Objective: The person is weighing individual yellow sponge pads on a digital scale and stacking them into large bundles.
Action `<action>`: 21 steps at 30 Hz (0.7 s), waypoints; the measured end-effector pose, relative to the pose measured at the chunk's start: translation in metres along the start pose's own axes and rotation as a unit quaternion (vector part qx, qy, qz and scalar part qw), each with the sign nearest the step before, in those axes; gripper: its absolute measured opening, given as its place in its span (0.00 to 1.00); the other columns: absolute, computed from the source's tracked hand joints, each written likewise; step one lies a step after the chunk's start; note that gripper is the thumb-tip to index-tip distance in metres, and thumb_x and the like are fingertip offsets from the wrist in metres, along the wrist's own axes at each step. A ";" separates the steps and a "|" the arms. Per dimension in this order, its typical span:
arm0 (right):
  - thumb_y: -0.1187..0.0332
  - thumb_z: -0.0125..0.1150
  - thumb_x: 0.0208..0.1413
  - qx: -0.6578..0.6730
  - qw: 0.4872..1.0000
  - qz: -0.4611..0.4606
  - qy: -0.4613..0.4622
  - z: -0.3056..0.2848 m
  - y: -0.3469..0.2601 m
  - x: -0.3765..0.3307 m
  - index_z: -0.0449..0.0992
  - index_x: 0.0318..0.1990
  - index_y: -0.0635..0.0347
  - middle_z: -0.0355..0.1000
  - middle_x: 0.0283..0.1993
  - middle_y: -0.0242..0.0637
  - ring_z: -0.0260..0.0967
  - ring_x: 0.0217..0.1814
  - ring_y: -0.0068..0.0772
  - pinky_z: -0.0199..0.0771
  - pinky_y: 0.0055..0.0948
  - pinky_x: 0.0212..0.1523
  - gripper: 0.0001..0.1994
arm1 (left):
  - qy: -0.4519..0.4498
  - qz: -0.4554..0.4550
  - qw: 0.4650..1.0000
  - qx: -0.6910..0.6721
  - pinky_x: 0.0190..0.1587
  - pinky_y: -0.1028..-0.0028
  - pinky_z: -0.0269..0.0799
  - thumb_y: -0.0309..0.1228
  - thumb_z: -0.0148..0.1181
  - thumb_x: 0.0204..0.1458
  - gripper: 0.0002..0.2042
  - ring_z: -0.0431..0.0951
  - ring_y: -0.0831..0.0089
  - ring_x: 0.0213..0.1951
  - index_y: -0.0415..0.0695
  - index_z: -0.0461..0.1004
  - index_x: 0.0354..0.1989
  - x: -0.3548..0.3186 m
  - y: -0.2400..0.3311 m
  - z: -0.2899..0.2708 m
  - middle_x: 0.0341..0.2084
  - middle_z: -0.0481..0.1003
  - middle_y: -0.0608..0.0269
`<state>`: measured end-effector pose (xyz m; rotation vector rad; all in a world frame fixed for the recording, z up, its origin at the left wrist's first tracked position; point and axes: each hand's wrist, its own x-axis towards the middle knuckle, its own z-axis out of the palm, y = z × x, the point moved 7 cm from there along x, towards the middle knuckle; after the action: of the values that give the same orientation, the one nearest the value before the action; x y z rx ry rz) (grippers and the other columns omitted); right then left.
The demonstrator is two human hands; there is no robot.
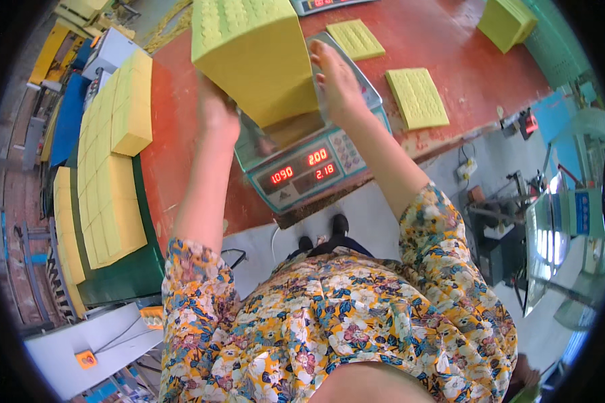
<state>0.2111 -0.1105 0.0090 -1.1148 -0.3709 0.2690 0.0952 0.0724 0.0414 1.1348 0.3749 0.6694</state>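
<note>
A tall stack of yellow sponge sheets (262, 67), bumpy on top, is at the digital scale (306, 171). Its lower edge is over the shiny weighing pan; whether it rests there or hangs just above I cannot tell. My left hand (216, 111) is against the stack's left side, its fingers hidden behind the sheets. On the other side, my right hand (339, 84) has its fingers stretched out and its palm turned toward the stack, close to its right face. Red digits glow on the scale's front panel.
Two thin yellow sponge pieces (417, 99) (355, 39) lie on the red table (450, 40) right of the scale. A small yellow stack (507, 23) stands at the far right corner. Rows of yellow blocks (111, 195) sit on a green surface at left. Another scale (329, 5) shows at the top.
</note>
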 end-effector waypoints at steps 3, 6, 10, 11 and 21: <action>0.53 0.47 0.67 -0.012 0.998 0.005 0.056 -0.042 -0.025 -0.067 0.69 0.59 0.65 0.70 0.58 0.40 0.65 0.61 0.31 0.63 0.31 0.60 0.24 | 0.041 -0.040 0.998 -0.022 0.59 0.59 0.67 0.45 0.46 0.64 0.23 0.75 0.63 0.50 0.39 0.65 0.59 -0.041 0.002 -0.044 0.47 0.74 0.56; 0.56 0.47 0.68 0.021 0.995 0.040 0.087 -0.066 -0.025 -0.155 0.70 0.58 0.64 0.72 0.57 0.40 0.68 0.58 0.32 0.66 0.32 0.58 0.22 | -0.046 -0.093 0.994 0.019 0.54 0.63 0.69 0.44 0.46 0.65 0.22 0.75 0.64 0.51 0.38 0.69 0.56 -0.114 -0.005 -0.089 0.50 0.74 0.53; 0.59 0.45 0.68 0.062 0.983 0.096 0.146 -0.068 0.009 -0.254 0.72 0.54 0.62 0.74 0.51 0.39 0.72 0.52 0.32 0.69 0.32 0.53 0.18 | -0.019 -0.229 0.973 0.040 0.46 0.68 0.73 0.38 0.49 0.64 0.15 0.78 0.67 0.44 0.39 0.74 0.47 -0.193 -0.034 -0.152 0.41 0.78 0.55; 0.60 0.45 0.68 0.071 0.975 0.132 0.165 -0.067 0.021 -0.277 0.73 0.53 0.62 0.75 0.50 0.38 0.73 0.51 0.31 0.70 0.31 0.51 0.17 | -0.025 -0.229 0.972 0.035 0.46 0.68 0.73 0.38 0.49 0.64 0.15 0.78 0.67 0.44 0.39 0.74 0.47 -0.201 -0.036 -0.161 0.41 0.78 0.55; 0.65 0.46 0.67 0.122 0.942 0.187 0.252 -0.046 0.054 -0.375 0.74 0.49 0.63 0.77 0.44 0.40 0.76 0.45 0.33 0.74 0.29 0.46 0.13 | -0.127 -0.252 0.958 0.044 0.45 0.69 0.76 0.36 0.49 0.64 0.14 0.79 0.67 0.42 0.37 0.73 0.47 -0.216 -0.041 -0.154 0.41 0.78 0.53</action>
<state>-0.1107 -0.2721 -0.1160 -0.9610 0.3298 0.3409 -0.1460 0.0278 -0.0687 1.1326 0.4540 0.0562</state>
